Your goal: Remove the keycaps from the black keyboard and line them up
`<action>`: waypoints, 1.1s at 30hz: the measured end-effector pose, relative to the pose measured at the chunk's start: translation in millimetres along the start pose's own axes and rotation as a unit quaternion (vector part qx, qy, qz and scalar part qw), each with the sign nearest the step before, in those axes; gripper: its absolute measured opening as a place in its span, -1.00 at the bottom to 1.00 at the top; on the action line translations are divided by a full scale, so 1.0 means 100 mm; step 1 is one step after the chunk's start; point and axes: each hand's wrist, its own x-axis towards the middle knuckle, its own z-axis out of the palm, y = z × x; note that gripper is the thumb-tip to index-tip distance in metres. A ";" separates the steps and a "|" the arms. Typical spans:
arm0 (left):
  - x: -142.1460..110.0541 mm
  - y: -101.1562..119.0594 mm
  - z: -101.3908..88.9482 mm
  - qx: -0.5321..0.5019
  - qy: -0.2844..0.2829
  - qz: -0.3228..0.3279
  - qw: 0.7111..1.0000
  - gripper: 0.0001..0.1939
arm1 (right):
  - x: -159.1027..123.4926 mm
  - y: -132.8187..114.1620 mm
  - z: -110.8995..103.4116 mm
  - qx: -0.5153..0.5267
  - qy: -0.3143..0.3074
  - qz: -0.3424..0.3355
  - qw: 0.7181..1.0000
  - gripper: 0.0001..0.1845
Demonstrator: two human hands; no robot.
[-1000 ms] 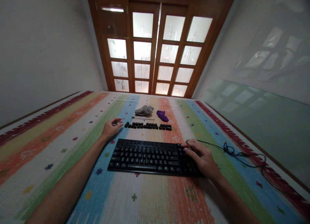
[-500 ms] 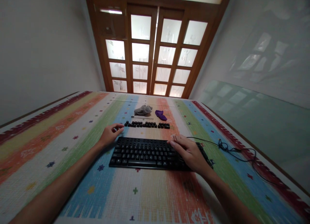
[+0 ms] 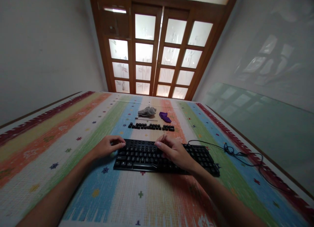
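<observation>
A black keyboard (image 3: 144, 165) lies flat on the striped cloth in front of me. My left hand (image 3: 108, 146) is at its back left corner, thumb and forefinger closed on the edge there. Over the middle of the keys hovers my right hand (image 3: 173, 150), its thumb and fingers pinched together. Whatever sits in that pinch is too small and blurred to name. Behind the keyboard stand loose black keycaps (image 3: 154, 126) in a row. The keyboard's back row looks flat, as if bare of caps, and my right hand hides some middle keys.
Beyond the keycaps lie a thin stick (image 3: 147, 119), a crumpled grey cloth (image 3: 146, 111) and a purple cloth (image 3: 165, 117). The keyboard's black cable (image 3: 229, 149) is bunched to the right. A wooden door with glass panes (image 3: 145, 52) rises past the table.
My left hand has come back from beside the keycap row to the keyboard's corner. My right hand has moved left over the keys, still pinched. The view has shifted slightly.
</observation>
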 end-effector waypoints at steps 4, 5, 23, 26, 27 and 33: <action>-0.01 0.04 0.03 0.001 -0.015 -0.003 1.000 -0.69 | 0.06 -0.07 0.15 0.006 -0.024 -0.019 1.000 -0.69; -0.01 0.05 0.03 0.004 -0.021 -0.005 1.000 -0.70 | 0.07 -0.09 0.18 0.004 -0.030 -0.024 0.999 -0.70; -0.02 0.00 -0.04 -0.049 -0.069 -0.011 0.996 -0.70 | 0.53 -0.02 0.51 0.015 -0.028 -0.047 0.998 -0.82; -0.02 -0.01 -0.06 -0.062 -0.084 -0.004 0.995 -0.71 | 0.61 0.02 0.53 0.015 -0.052 0.000 0.999 -0.87; -0.02 -0.02 -0.06 -0.065 -0.090 -0.002 0.994 -0.71 | 0.63 0.03 0.53 0.009 -0.059 0.011 0.998 -0.89; -0.02 -0.07 -0.08 -0.069 -0.103 0.003 0.992 -0.72 | 0.70 0.09 0.55 -0.078 -0.064 -0.022 0.995 -0.87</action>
